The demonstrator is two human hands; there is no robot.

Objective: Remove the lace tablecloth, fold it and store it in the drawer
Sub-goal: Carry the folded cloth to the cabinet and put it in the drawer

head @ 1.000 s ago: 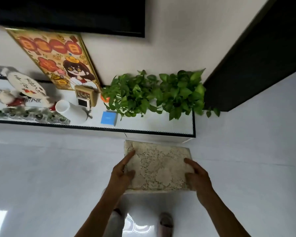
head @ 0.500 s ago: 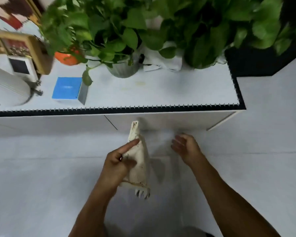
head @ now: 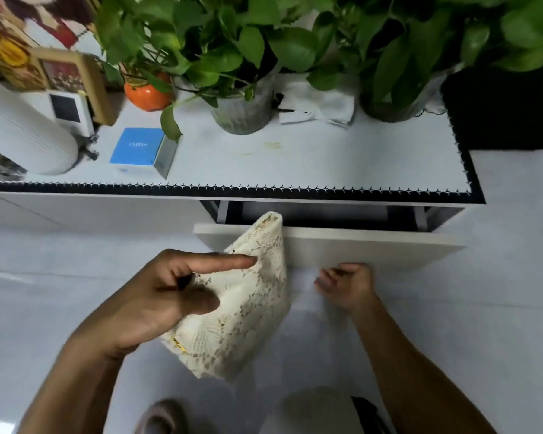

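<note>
My left hand (head: 166,296) grips the folded cream lace tablecloth (head: 242,314), which hangs upright in front of the white cabinet. Its top corner reaches the drawer front. The drawer (head: 358,245) on the cabinet's right side stands pulled out a little, with a dark gap behind its white front panel. My right hand (head: 347,285) curls its fingers under the bottom edge of the drawer front, to the right of the cloth.
On the cabinet top (head: 295,164) stand two leafy potted plants (head: 245,57), an orange pot (head: 148,93), a blue box (head: 141,150), a white cylinder (head: 22,136), a framed picture (head: 72,76) and a white cloth (head: 320,104). White floor lies below; my feet (head: 160,418) show at the bottom.
I came closer to the cabinet. My right hand let go of the cloth, took the drawer's lower edge and pulled the drawer out. My left hand alone now holds the cloth upright.
</note>
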